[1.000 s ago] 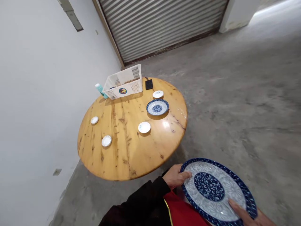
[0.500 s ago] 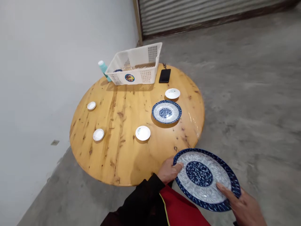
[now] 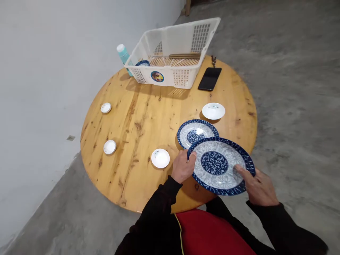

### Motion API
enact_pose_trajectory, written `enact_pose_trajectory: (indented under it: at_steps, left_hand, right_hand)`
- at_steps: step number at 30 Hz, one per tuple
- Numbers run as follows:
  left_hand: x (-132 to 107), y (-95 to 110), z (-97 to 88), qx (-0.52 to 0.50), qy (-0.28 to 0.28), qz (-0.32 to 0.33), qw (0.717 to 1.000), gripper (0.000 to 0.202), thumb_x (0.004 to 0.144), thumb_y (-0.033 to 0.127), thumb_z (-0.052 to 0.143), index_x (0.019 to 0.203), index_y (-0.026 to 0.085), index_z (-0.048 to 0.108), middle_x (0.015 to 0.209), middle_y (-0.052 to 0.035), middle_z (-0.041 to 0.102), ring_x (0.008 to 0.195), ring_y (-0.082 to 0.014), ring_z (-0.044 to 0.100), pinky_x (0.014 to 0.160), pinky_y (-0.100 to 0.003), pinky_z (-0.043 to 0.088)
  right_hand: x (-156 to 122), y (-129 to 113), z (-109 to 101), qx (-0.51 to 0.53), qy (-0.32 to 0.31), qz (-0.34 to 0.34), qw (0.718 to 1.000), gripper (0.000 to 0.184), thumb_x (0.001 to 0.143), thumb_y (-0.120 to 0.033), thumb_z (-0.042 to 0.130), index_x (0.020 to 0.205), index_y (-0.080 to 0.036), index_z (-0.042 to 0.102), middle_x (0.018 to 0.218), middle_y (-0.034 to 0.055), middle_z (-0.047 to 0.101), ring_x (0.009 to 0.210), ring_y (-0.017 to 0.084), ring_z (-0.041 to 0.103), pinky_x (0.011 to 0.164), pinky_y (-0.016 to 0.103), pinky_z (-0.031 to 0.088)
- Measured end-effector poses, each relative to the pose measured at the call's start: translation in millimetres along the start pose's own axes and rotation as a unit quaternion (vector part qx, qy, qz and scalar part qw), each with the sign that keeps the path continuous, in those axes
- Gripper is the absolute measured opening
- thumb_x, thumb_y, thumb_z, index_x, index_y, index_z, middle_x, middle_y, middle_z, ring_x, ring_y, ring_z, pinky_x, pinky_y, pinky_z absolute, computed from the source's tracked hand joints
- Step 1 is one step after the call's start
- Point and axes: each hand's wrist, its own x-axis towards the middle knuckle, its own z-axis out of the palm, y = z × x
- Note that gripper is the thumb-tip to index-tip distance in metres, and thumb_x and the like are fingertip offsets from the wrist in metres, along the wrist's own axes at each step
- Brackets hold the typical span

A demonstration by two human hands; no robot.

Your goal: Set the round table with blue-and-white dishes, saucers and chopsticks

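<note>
A blue-and-white patterned plate [image 3: 227,177] is held level above the near right edge of the round wooden table [image 3: 127,191]. My left hand [image 3: 183,166] grips its left rim, thumb on top. Its right rim is in my right hand [image 3: 259,184], with the thumb over the face and the other fingers hidden beneath. Just behind it lies a second blue-and-white plate [image 3: 183,135] on the table, its near part covered by the held one. A small white dish [image 3: 160,158] sits left of my left hand, and a white bowl [image 3: 213,111] stands behind the second plate.
Two small white dishes, the far one [image 3: 106,107] and the near one [image 3: 109,147], lie on the left side. At the back stand a white plastic basket [image 3: 170,76] holding chopsticks and a blue-rimmed dish, a turquoise bottle [image 3: 123,55] and a black phone [image 3: 209,78]. A wall borders the left.
Both hands have carried the plate forward and to the left, from beside the table to over its edge, where it now overlaps the second plate in view. The camera view has shifted closer.
</note>
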Motion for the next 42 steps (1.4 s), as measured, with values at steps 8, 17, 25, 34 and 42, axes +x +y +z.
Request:
enact_pose_trajectory:
  at_steps: [8, 17, 25, 34, 42]
  left_hand:
    - [32.8, 14.6, 10.1, 0.067, 0.107, -0.047, 0.991, 0.019, 0.102, 0.028, 0.044, 0.110, 0.019, 0.059, 0.112, -0.0131, 0.070, 0.110, -0.0284, 0.065, 0.098, -0.038, 0.048]
    - [51.4, 20.4, 20.8, 0.119, 0.135, -0.160, 0.971, 0.022, 0.102, 0.026, 0.043, 0.111, 0.016, 0.061, 0.113, -0.0159, 0.065, 0.114, -0.0288, 0.061, 0.101, -0.038, 0.046]
    - [60.5, 28.0, 25.3, 0.164, 0.143, -0.218, 0.951, 0.029, 0.102, 0.023, 0.044, 0.123, 0.013, 0.061, 0.116, -0.0168, 0.064, 0.114, -0.0285, 0.062, 0.098, -0.037, 0.049]
    - [65.0, 31.1, 27.3, 0.208, 0.140, -0.234, 0.939, 0.037, 0.100, 0.019, 0.047, 0.136, 0.012, 0.056, 0.119, -0.0162, 0.062, 0.115, -0.0280, 0.063, 0.099, -0.037, 0.050]
    - [64.8, 20.5, 25.3, 0.233, 0.174, -0.226, 0.930, 0.043, 0.100, 0.019, 0.050, 0.143, 0.016, 0.056, 0.117, -0.0137, 0.063, 0.114, -0.0261, 0.065, 0.095, -0.033, 0.051]
  right_hand:
    - [90.1, -22.0, -5.2, -0.056, -0.032, -0.061, 0.996, 0.047, 0.082, -0.071, 0.042, 0.074, -0.025, 0.048, 0.068, 0.0069, 0.059, 0.064, 0.022, 0.052, 0.063, 0.036, 0.042]
    - [152.2, -7.8, 8.4, -0.159, -0.108, -0.185, 0.964, 0.032, 0.089, -0.053, 0.039, 0.085, -0.024, 0.052, 0.088, 0.0164, 0.063, 0.092, 0.034, 0.061, 0.080, 0.042, 0.048]
    - [172.2, 1.8, 18.1, -0.220, -0.096, -0.261, 0.935, 0.039, 0.092, -0.051, 0.040, 0.095, -0.019, 0.062, 0.083, 0.0155, 0.061, 0.091, 0.035, 0.058, 0.074, 0.041, 0.047]
    - [174.9, 1.7, 23.3, -0.263, -0.097, -0.259, 0.924, 0.047, 0.095, -0.049, 0.041, 0.108, -0.013, 0.069, 0.082, 0.0132, 0.059, 0.084, 0.031, 0.059, 0.067, 0.037, 0.045]
    - [175.8, 1.7, 33.1, -0.260, -0.125, -0.214, 0.933, 0.052, 0.096, -0.054, 0.037, 0.106, -0.015, 0.070, 0.084, 0.0099, 0.056, 0.077, 0.028, 0.061, 0.064, 0.036, 0.046]
